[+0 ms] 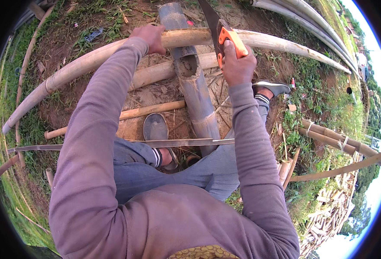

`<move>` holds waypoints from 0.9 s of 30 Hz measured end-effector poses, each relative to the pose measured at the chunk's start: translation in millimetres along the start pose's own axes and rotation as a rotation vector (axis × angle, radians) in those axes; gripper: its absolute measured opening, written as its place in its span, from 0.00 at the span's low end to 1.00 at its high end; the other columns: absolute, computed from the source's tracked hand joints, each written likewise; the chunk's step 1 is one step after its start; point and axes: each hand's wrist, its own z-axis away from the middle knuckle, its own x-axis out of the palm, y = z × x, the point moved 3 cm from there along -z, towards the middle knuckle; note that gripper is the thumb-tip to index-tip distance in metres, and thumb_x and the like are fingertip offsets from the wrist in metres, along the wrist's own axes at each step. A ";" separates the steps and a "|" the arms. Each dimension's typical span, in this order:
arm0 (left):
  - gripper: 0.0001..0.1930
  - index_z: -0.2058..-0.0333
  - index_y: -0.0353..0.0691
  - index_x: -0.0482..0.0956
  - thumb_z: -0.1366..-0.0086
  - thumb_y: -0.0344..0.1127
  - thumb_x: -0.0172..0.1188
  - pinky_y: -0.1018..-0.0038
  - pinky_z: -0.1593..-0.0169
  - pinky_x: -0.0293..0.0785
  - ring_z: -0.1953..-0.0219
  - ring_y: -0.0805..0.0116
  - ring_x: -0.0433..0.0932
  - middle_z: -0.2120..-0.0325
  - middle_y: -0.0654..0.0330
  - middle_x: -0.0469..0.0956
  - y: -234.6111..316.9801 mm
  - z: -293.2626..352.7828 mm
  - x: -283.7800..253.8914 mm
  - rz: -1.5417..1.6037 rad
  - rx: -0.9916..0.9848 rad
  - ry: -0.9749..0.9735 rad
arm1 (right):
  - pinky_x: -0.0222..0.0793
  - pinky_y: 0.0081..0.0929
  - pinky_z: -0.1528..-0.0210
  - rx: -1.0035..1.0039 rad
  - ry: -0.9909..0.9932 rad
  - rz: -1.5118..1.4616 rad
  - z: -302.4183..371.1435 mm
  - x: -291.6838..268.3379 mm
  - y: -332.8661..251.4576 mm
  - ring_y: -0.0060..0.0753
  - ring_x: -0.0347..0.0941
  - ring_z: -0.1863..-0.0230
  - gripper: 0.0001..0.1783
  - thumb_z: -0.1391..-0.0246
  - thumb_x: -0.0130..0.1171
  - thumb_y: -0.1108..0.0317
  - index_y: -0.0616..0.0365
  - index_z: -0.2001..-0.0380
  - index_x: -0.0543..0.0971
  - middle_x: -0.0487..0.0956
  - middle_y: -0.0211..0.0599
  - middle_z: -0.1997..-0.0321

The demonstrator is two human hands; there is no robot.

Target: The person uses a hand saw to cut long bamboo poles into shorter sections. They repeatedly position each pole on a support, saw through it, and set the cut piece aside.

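A long pale bamboo pole (89, 60) lies crosswise in front of me, over a thick grey bamboo trunk (201, 99) with a hollow opening cut in its upper side. My left hand (150, 38) grips the pole just left of the trunk, its fingers curled over the top. To the right of the trunk, my right hand (238, 64) is closed round the orange handle of a handsaw (209, 18). The dark blade points up and away, at the pole; whether its teeth touch the bamboo I cannot tell.
Another bamboo length (153, 74) lies under the trunk, with a thinner one (156, 108) nearer my shoes. A split bamboo strip (186, 142) crosses by my legs. More poles (302, 23) lie at the far right, tied bamboo (341, 142) at right, and cut scraps (328, 216) below it.
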 end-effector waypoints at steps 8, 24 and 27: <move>0.39 0.38 0.45 0.78 0.47 0.52 0.77 0.54 0.39 0.81 0.43 0.47 0.85 0.48 0.50 0.87 -6.2 1.2 -1.6 -0.008 0.021 -0.008 | 0.73 0.20 0.70 -0.029 0.035 -0.102 240.6 -114.3 -14.5 0.17 0.76 0.76 0.11 0.29 0.64 0.71 0.69 0.51 0.79 0.84 0.34 0.69; 0.36 0.41 0.45 0.76 0.47 0.51 0.75 0.53 0.43 0.83 0.48 0.45 0.86 0.52 0.48 0.87 -11.2 -0.6 6.8 -0.029 0.019 0.031 | 0.74 0.22 0.67 0.042 0.031 -0.157 235.7 -115.6 -9.1 0.19 0.79 0.72 0.11 0.30 0.66 0.71 0.68 0.52 0.79 0.84 0.35 0.69; 0.36 0.41 0.45 0.76 0.47 0.51 0.75 0.52 0.44 0.83 0.49 0.43 0.86 0.54 0.47 0.87 -3.0 2.4 20.2 -0.018 0.037 0.106 | 0.72 0.22 0.67 -0.010 0.048 -0.089 120.0 -52.4 19.7 0.18 0.76 0.70 0.11 0.30 0.68 0.68 0.67 0.57 0.81 0.82 0.31 0.71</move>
